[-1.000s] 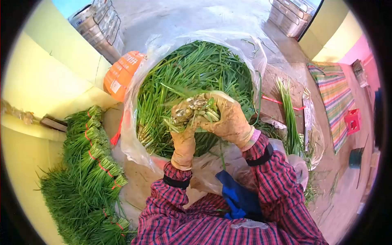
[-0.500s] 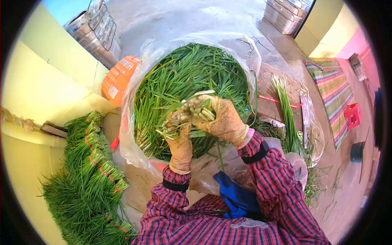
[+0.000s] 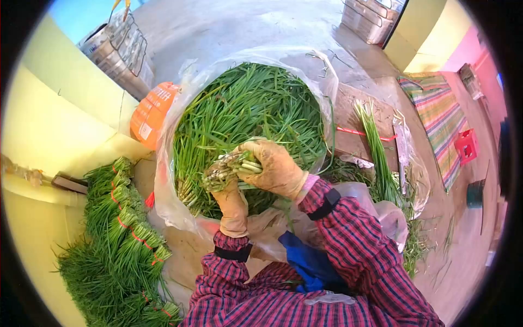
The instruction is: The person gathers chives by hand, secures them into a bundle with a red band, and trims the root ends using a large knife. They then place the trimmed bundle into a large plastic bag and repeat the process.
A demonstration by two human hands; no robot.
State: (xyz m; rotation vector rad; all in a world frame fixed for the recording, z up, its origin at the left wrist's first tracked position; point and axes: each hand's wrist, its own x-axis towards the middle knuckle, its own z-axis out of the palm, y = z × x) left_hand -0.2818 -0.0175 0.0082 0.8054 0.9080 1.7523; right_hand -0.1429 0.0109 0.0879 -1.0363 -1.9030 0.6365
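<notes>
Long green stalks with pale ends (image 3: 248, 98) fill a round container lined with clear plastic (image 3: 166, 191). Over its near part, my gloved left hand (image 3: 230, 204) is closed around a small bunch of stalks (image 3: 220, 173), whose pale, soiled ends point up and to the left. My gloved right hand (image 3: 275, 168) is just beside it, fingers curled round whitish stalk ends (image 3: 249, 165) that touch the bunch. Both gloves are tan and dirty. The left fingertips are partly hidden by the stalks.
Bundles tied with red bands (image 3: 128, 218) lie along the left wall. A board (image 3: 354, 117) with loose stalks (image 3: 381, 158) on it is right of the container. An orange bag (image 3: 153, 115), striped sheet (image 3: 436, 114), red crate (image 3: 467, 146) and stacked baskets (image 3: 117, 49) stand around.
My right hand has shifted left and slightly down, closer over the bunch. My left hand has moved slightly left. The view has shifted a little.
</notes>
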